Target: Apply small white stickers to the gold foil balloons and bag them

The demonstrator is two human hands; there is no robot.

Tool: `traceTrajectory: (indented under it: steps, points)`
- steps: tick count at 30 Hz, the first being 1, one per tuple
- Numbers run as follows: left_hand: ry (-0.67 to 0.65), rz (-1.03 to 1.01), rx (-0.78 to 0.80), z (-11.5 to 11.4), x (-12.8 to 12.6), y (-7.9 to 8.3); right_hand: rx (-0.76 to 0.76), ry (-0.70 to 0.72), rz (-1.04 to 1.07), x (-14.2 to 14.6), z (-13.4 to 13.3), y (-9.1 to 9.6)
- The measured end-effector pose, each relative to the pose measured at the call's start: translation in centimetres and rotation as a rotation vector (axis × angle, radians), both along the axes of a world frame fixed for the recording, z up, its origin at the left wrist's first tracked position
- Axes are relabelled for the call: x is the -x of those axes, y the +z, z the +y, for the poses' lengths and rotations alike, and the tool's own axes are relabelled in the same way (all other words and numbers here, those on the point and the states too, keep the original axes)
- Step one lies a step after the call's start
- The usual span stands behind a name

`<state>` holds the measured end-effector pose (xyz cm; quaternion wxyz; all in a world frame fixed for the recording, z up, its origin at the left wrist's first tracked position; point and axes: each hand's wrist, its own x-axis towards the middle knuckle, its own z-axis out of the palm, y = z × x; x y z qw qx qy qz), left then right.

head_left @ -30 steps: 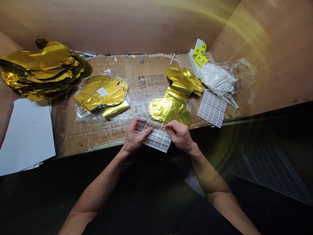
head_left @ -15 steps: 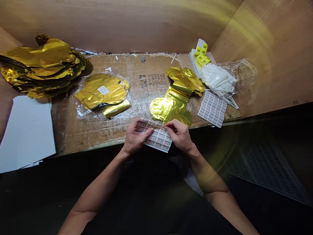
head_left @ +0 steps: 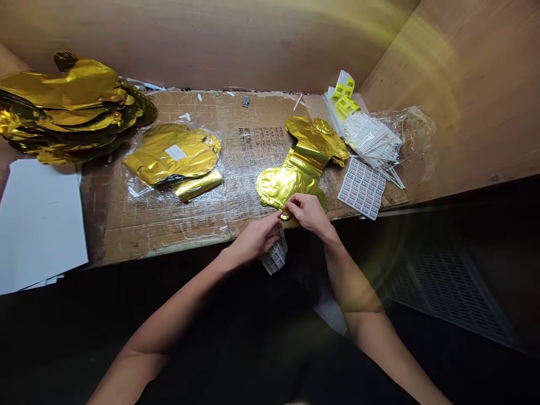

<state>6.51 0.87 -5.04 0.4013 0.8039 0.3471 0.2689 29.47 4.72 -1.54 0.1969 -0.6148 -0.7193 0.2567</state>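
Curled sheet of printed labels (head_left: 275, 257) gripped in the left hand (head_left: 255, 239), just past the counter (head_left: 139, 233) edge, fingers extended toward a gold foil balloon (head_left: 287, 185). Right hand (head_left: 310, 215) — fingers bunched, forearm angled inward — pinches the balloon's lower edge.

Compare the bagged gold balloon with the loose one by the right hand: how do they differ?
The bagged gold foil balloon lies inside clear plastic with a small white label on it; the loose gold foil balloon has no bag or label showing. The bagged one sits in a compact folded shape, while the loose one is spread lengthwise. The right hand is at the loose one's near edge, and no hand is on the bagged one. Both are shiny gold foil lying on the cardboard-covered bench.
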Motion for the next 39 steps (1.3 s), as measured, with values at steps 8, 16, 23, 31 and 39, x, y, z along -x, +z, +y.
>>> traceTrajectory:
  steps: [8,16,23,31,39]
  points:
    - [-0.103,0.189,-0.120,0.0,-0.6,-0.4,-0.202,0.040,-0.306,-1.2,-0.1,-0.6]
    - [-0.100,0.209,-0.084,-0.3,-0.9,0.3,0.031,0.151,0.121,-2.2,2.3,-0.9]
    - [0.009,-0.015,0.137,0.5,0.4,0.8,-0.223,-0.515,-0.202,-9.4,9.4,4.7]
    - [0.421,-0.424,0.357,-0.4,2.0,1.3,-0.075,0.140,0.173,-1.6,0.6,4.1]
    - [0.457,-0.405,0.307,-0.6,2.2,1.4,-0.411,0.211,0.108,2.2,-4.9,0.8]
